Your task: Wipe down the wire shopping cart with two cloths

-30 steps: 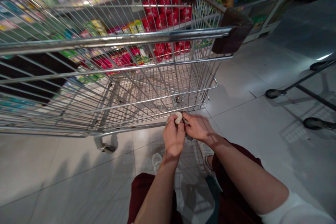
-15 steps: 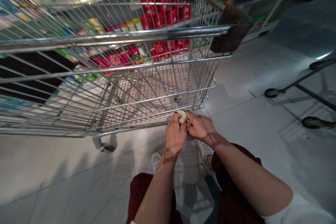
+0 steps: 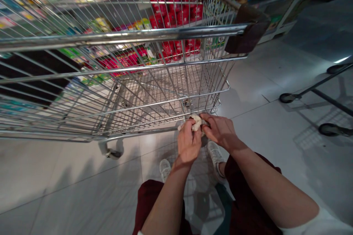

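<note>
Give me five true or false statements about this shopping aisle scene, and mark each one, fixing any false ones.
1. The left hand and right hand both hold a crumpled pale wad. True.
2. The hands grip the top rail of the cart. False: they are well below it, near the cart's lower edge.
3. The shelves beyond the cart hold red packages. True.
4. The person wears dark boots. False: pale sneakers show on the feet.
5. A wheeled metal frame stands on the floor to the right of the cart. True.
</note>
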A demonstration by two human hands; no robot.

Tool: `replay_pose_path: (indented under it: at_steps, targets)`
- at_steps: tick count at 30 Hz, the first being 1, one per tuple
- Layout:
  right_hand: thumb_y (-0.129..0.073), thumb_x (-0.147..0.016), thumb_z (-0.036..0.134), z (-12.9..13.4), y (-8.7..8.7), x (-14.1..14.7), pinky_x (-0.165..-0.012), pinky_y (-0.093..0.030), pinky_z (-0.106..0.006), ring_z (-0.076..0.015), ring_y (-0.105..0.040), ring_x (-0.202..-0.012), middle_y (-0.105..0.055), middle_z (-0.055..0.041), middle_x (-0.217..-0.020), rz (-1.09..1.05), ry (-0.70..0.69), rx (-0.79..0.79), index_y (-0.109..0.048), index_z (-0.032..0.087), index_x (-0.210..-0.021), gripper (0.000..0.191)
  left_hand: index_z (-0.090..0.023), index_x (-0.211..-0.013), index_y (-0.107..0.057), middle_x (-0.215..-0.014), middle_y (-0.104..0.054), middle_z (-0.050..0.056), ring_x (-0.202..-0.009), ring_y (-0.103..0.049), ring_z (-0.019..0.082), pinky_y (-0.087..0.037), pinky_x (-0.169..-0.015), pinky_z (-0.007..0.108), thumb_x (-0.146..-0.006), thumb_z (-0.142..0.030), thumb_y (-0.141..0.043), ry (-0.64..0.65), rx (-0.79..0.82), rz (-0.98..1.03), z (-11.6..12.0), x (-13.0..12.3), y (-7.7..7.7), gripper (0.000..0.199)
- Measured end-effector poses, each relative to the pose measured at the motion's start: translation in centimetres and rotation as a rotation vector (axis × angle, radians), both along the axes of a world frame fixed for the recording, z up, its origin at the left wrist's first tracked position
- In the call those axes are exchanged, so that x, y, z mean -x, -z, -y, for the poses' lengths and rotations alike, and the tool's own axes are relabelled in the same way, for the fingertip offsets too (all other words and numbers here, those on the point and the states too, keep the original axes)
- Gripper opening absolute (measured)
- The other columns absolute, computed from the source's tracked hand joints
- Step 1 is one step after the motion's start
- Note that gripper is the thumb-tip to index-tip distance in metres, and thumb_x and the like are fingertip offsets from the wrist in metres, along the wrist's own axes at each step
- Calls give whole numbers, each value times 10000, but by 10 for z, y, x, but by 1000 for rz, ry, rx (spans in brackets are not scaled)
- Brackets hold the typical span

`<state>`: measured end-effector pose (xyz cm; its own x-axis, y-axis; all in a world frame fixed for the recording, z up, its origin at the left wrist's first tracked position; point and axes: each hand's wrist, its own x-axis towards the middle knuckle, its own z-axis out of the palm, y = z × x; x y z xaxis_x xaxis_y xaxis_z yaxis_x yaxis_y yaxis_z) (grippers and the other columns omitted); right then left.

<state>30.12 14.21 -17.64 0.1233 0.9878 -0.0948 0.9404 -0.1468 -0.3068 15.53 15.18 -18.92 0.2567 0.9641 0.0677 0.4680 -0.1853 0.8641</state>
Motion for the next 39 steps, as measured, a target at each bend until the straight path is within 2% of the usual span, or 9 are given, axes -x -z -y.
replay_pose_path:
  at_steps: [4,9,12,16,18,26,31,36,39]
  targets:
    - [-477,-893,333,2,-1,-4,-969,-456,-308,-201,-625,-1153,-651,-28,-1311,15,26,-41,-557,296,-1329,446,-217,-1045,-548,-1035,-644,72,-1002,-588,210,-462,-876,348,-904,-290,-460,70,-51,1,-2,-5,4,182]
    - [-463,-886,284,-4,-10,4,-789,-479,-275,-212,-684,-966,-733,-61,-1109,63,-23,103,-606,269,-1242,383,-200,-953,-525,-993,-616,83,-997,-569,216,-447,-929,378,-861,-189,-423,169,-81,-7,-9,-8,9,138]
    - [-467,-880,291,-1,-8,2,-767,-474,-277,-213,-683,-934,-741,-41,-1078,50,-55,90,-620,280,-1219,372,-200,-950,-510,-983,-606,81,-962,-577,206,-457,-909,364,-872,-208,-416,210,-54,6,-9,-7,10,122]
    - [-447,-911,330,11,0,-8,-899,-452,-299,-221,-638,-1060,-702,-81,-1204,51,-28,-93,-603,226,-1305,436,-209,-981,-503,-1036,-610,91,-1030,-569,221,-440,-940,381,-913,-295,-407,192,-86,5,-3,-7,10,146]
    - [-431,-925,351,15,1,-13,-905,-451,-309,-229,-627,-1070,-677,-100,-1254,67,-6,-145,-601,195,-1321,458,-214,-999,-506,-1094,-609,97,-1086,-553,229,-431,-964,394,-915,-305,-423,193,-96,5,0,-9,9,149]
    - [-357,-953,337,18,6,-18,-891,-469,-315,-245,-615,-1069,-676,-139,-1240,114,-66,-60,-540,132,-1399,524,-205,-1037,-525,-1163,-605,110,-1145,-536,227,-407,-1018,402,-904,-249,-443,183,-93,3,-6,-24,13,163]
    - [-356,-943,301,16,7,-24,-798,-478,-323,-251,-654,-1000,-709,-111,-1179,147,-79,-20,-542,183,-1397,505,-196,-995,-542,-1078,-632,94,-1028,-592,209,-456,-938,370,-913,-258,-428,270,-31,6,-9,-27,17,153]
    - [-466,-885,350,11,-6,-36,-698,-465,-280,-228,-692,-906,-754,-32,-1049,50,30,-40,-603,286,-1301,443,-209,-1059,-539,-1019,-654,69,-951,-611,197,-468,-867,341,-929,-322,-433,160,-28,36,0,-26,9,202]
    - [-475,-878,342,11,-10,-36,-722,-475,-281,-225,-693,-942,-743,-21,-1106,13,124,-123,-629,295,-1259,414,-226,-1039,-541,-984,-659,46,-912,-616,183,-470,-830,315,-931,-353,-443,87,-14,70,2,-28,3,193]
